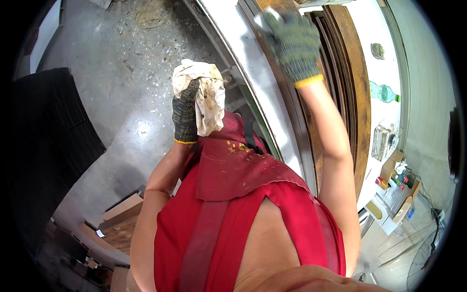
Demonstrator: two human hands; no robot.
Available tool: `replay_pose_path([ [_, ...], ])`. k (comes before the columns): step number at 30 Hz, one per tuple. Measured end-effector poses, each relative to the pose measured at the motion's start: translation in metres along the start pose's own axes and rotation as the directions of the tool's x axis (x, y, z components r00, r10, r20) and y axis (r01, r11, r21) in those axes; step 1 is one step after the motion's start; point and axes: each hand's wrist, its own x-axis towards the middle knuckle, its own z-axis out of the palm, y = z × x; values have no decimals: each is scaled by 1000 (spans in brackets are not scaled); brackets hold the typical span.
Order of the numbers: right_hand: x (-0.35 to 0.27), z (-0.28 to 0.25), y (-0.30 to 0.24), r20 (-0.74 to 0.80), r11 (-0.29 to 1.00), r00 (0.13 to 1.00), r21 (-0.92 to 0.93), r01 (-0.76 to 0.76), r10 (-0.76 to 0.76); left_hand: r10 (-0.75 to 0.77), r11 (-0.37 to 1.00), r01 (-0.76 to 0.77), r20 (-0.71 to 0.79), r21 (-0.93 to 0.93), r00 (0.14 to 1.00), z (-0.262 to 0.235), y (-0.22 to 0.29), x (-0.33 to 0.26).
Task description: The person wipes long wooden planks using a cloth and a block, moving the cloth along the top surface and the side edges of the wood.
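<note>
My left hand (pixel 185 114), in a dark green knit glove with a yellow cuff, is closed around a crumpled cream cloth (pixel 210 100) with brownish stains. It holds the cloth up in front of my dark red apron (pixel 238 170), over the floor side of the table. My right hand (pixel 297 51), gloved the same way, reaches far forward over a long brown wooden board (pixel 293 108). A small white wad (pixel 262 20) shows at its thumb side, mostly covered by the fingers. Several dark brown boards (pixel 359 97) lie side by side just right of that hand.
The boards rest on a long white table (pixel 231 27). Along its right side are a glass jar (pixel 377 51), a pale green plastic bottle (pixel 384 92) lying down and a clear boxy container (pixel 383 141). A large black panel (pixel 48 131) stands at far left.
</note>
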Motion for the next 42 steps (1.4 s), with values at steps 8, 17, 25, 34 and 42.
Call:
replay_pose_path([
  [8,-198,-49,6,232,455,750,673,-583,619,121,993,-116,298,-31,947,63,15,32],
  [17,-314,-49,-1,110,-104,-18,850,-517,994,-150,306,-926,950,-219,-274,236,-72,-61],
  [25,-311,-51,-6,131,-94,17,788,-608,991,230,210,-946,953,-248,-199,200,-60,13],
  [34,-305,-53,-9,156,-92,29,714,-694,987,235,812,-579,864,77,445,163,54,176],
  [42,-301,-54,-8,154,-60,71,707,-705,986,561,495,-794,568,353,602,128,95,298],
])
